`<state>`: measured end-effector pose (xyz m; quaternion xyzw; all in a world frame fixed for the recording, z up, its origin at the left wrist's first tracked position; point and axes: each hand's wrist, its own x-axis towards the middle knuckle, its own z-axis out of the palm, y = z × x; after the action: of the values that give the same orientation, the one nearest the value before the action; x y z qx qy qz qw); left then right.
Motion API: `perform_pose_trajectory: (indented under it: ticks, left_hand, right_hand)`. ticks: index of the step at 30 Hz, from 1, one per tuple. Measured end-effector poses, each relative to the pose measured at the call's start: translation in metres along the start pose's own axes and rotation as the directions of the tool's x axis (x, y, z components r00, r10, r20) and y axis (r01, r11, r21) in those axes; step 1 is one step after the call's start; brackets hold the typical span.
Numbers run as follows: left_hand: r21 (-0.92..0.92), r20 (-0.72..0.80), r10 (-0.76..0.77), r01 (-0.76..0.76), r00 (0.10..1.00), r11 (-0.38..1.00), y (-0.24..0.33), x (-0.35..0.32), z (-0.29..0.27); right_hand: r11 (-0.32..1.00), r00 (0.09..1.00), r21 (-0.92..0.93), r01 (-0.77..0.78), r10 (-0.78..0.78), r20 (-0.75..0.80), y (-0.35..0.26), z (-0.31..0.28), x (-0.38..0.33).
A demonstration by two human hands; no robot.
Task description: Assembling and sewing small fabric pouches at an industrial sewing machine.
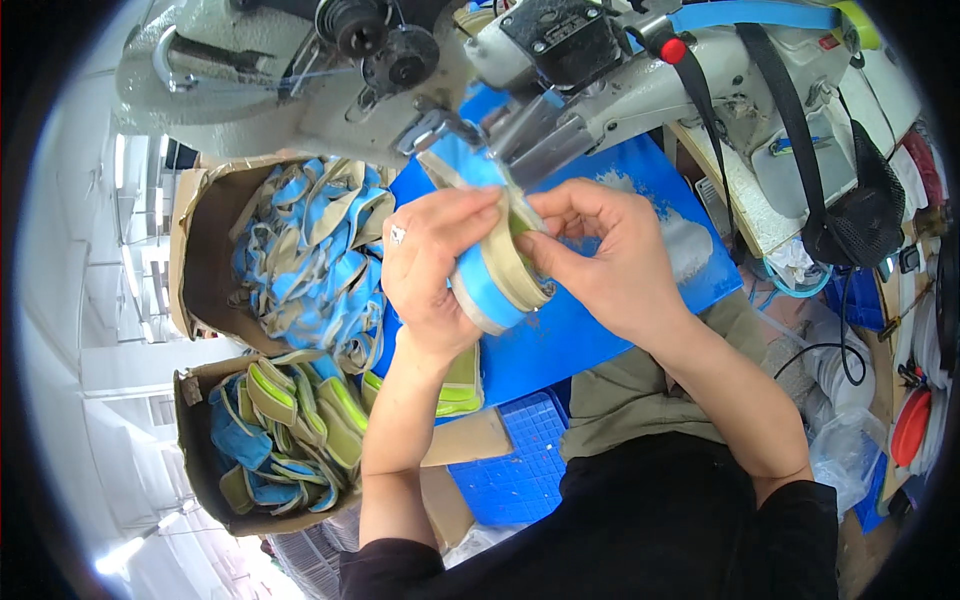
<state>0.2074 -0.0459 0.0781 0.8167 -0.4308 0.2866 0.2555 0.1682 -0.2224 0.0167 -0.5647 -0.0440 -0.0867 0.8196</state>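
A curved fabric band (487,287), blue and beige with lime green inside, hangs between my hands. Its upper end (462,160) reaches under the sewing machine's needle area (445,130). My left hand (430,262), with a ring on one finger, is closed round the band's left side, thumb side toward the machine. My right hand (605,255) pinches the band's right edge between thumb and fingers. Below the hands lies a blue work surface (590,325). Whether the needle touches the fabric cannot be made out.
Two cardboard boxes stand at left: the upper box (205,255) holds blue and beige strips, the lower box (200,470) holds bands with lime green. A blue plastic crate (520,455) is below. Black straps (780,130) hang at right, near a side table (750,215).
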Motion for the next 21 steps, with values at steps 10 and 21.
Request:
perform_pose_trajectory:
  ticks: [10,21]
  left_hand:
    - [-0.597,0.15,-0.608,0.562,0.779,0.572,0.004,0.01,-0.016]
    - [-0.739,0.273,-0.631,0.578,0.727,0.346,0.003,0.01,-0.024]
  right_hand:
    - [0.999,0.997,-0.013,-0.034,0.035,0.073,-0.004,-0.004,0.006]
    - [0.991,0.991,0.082,-0.103,0.096,0.09,-0.015,0.005,0.003]
